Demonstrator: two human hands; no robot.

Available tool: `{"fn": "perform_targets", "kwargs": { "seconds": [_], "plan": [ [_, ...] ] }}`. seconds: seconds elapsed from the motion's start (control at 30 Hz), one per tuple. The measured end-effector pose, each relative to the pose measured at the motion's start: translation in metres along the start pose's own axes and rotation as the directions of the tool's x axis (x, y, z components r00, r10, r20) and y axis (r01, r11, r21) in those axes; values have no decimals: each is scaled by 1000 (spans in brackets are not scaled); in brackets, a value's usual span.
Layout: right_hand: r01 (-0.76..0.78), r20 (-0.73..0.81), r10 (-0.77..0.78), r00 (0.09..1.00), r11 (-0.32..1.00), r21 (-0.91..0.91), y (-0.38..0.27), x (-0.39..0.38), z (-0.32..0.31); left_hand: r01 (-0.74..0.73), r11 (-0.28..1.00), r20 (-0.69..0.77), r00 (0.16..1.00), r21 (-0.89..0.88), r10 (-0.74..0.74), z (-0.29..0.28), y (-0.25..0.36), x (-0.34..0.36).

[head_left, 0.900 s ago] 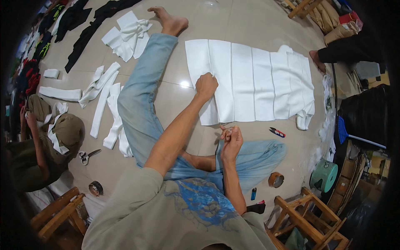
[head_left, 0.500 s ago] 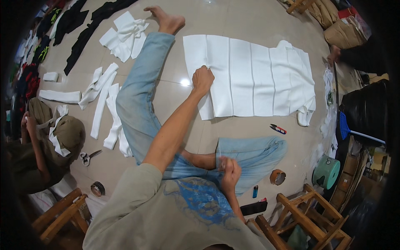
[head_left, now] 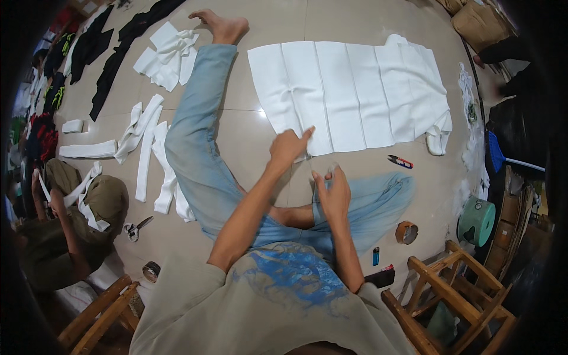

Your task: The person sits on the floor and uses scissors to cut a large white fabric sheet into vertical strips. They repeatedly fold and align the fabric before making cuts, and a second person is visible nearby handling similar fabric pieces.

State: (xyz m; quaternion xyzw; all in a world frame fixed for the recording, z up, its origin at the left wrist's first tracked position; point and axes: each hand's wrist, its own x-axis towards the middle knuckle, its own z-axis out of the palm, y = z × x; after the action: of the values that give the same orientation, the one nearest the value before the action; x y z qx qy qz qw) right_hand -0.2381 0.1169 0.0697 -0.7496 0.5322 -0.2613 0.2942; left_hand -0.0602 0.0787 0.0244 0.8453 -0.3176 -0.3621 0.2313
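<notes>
Just beyond both hands (head_left: 313,171), white cloth (head_left: 349,94) lies flat

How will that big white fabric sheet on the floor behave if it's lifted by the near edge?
Probably floppy: the white fabric sheet lies flat with soft fold lines and a rumpled far corner, so it would likely drape and sag. It looks thin, so probably light. On the glossy tile floor it may slide when the left hand at its edge pushes.
</notes>
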Motion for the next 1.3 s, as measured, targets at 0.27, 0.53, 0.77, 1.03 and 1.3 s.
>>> {"fn": "perform_targets", "kwargs": {
  "seconds": [0.27,0.53,0.77,1.03,1.3],
  "plan": [
    [-39,133,27,991,995,89,-15,17,-2,-81,959,-87,994,-272,59,20,-12,-11],
    [102,146,-163,976,929,355,-37,1,-6,-93,949,-215,976,-302,28,-5,-3,16],
    [-164,91,137,986,782,601,15,47,37,-181,915,-137,981,-361,140,28,-39,27],
    [-321,189,260,947,746,583,-12,23,8,-105,994,-196,976,-35,96,34,-4,1],
    [28,-117,-5,993,982,189,-24,39,20,-221,968,-268,946,-116,184,16,-8,40]
  ]
}}
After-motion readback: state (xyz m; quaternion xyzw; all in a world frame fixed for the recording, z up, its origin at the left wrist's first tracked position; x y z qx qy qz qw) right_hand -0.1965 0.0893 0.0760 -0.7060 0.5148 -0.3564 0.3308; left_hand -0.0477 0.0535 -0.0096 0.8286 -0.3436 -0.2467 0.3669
